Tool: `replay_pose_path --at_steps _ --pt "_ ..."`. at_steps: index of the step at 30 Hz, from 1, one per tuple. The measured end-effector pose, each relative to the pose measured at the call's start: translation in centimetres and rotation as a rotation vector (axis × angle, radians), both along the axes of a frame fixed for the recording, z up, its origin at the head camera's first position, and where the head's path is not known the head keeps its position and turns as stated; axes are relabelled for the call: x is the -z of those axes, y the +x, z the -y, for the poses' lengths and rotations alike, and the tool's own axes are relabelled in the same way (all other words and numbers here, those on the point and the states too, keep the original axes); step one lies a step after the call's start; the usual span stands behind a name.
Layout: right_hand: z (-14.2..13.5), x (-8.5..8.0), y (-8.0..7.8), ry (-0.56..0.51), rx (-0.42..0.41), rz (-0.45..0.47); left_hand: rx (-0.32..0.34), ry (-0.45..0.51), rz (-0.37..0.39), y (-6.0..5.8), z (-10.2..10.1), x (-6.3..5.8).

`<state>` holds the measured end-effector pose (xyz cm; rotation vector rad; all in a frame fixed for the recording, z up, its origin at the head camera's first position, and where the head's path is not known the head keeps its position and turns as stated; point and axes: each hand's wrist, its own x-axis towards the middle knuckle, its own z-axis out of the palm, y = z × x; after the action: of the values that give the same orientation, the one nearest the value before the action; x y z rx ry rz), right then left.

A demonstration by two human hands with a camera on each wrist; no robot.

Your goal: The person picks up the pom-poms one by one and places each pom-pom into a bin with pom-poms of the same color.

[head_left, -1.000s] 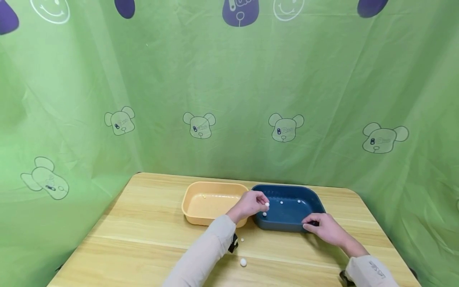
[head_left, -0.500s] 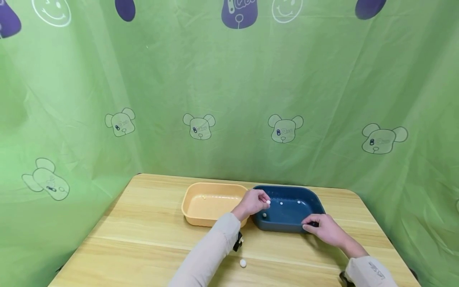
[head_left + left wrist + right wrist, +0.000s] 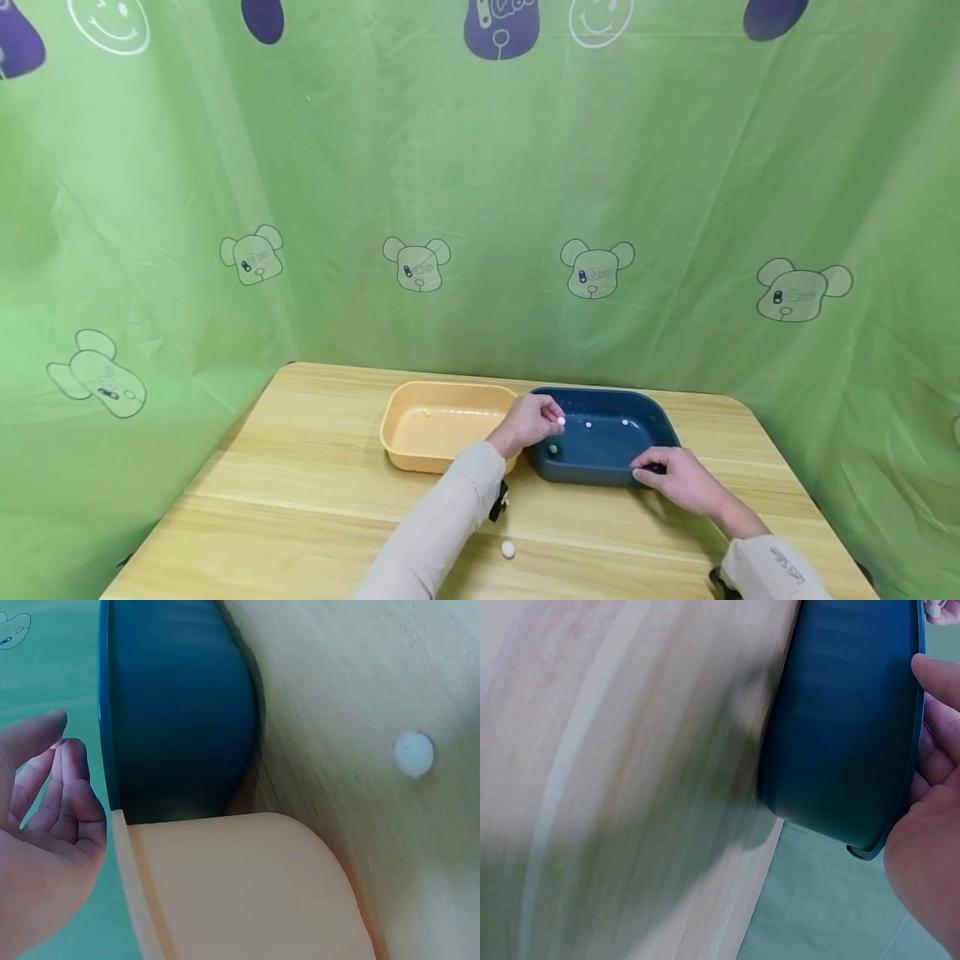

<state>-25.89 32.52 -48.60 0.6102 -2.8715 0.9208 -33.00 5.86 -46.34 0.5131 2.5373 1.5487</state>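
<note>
Over the left end of the dark blue bin (image 3: 592, 478), my left hand (image 3: 527, 421) pinches a small white ball (image 3: 561, 421) between thumb and fingertips. Its other fingers are curled in the left wrist view. My right hand (image 3: 681, 478) holds the bin's near right rim, thumb on the outer side and fingers behind the edge in the right wrist view. Inside the bin lie a white ball (image 3: 553, 449) near the left end and two smaller ones, a middle ball (image 3: 588, 425) and a right ball (image 3: 625, 422).
A yellow-orange bin (image 3: 420, 461) stands against the blue one's left side, with a small pale bit (image 3: 427, 412) inside. A larger white ball (image 3: 508, 549) lies on the wooden table (image 3: 300, 492) in front. Green curtain (image 3: 480, 333) hangs behind.
My left hand has shifted slightly right and up, still pinching the white ball. Its wrist strap now overlaps the tiny ball on the table. My right hand stays at the rim.
</note>
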Motion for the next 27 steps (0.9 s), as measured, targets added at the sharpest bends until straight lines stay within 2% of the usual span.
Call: replay_pose_path --at_steps 10,20,25,27 --pt "-0.2 0.1 0.0 0.003 0.001 -0.030 0.004 -0.049 -0.030 -0.2 0.0 0.1" --pt "-0.2 0.3 -0.1 0.009 0.001 -0.014 -0.017 -0.089 -0.030 -0.3 -0.2 0.2" --pt "-0.1 0.2 0.0 0.013 0.007 -0.022 -0.002 -0.064 -0.019 0.2 0.0 -0.4" --pt "-0.1 0.2 0.0 0.013 0.008 -0.028 0.028 -0.071 -0.034 0.5 0.3 -0.9"
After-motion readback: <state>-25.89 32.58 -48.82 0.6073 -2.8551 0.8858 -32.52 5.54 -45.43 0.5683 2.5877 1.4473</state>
